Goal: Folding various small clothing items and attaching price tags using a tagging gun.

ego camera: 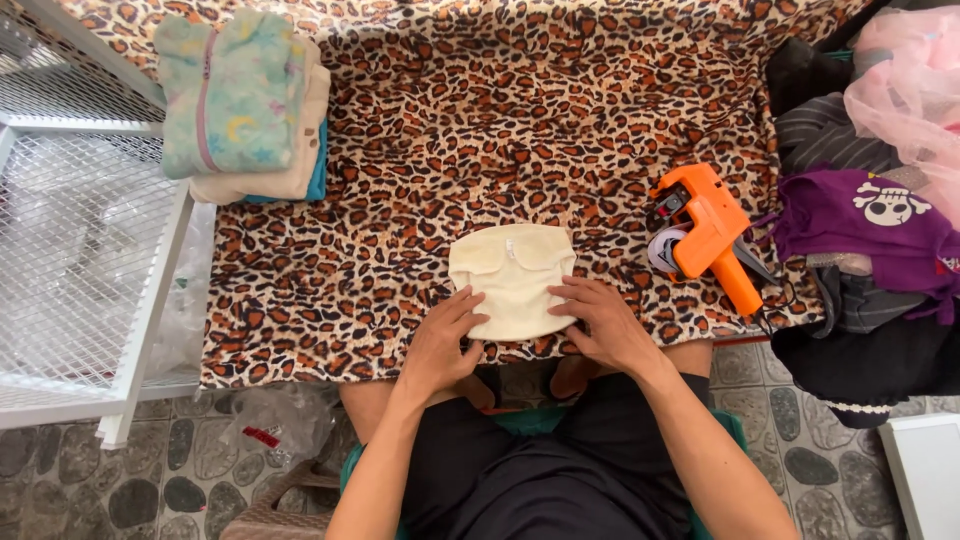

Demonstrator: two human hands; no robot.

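Both hands, the left hand (pixel 440 335) and right hand (pixel 600 322), are pressing flat with fingers spread on the lower corners of a small cream folded garment (pixel 512 278), which is lying left of the orange label gun (pixel 708 235) on the leopard-print desk (pixel 400 180), looking soft, light and limp, best pinched at its edges.

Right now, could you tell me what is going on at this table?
A seated person presses both hands flat on a small cream folded garment lying on a leopard-print cloth. The left hand rests on its lower left edge, the right hand on its lower right. An orange labelling gun lies to the right, untouched. A stack of folded clothes sits at the far left, and a pile of unfolded clothes at the right.
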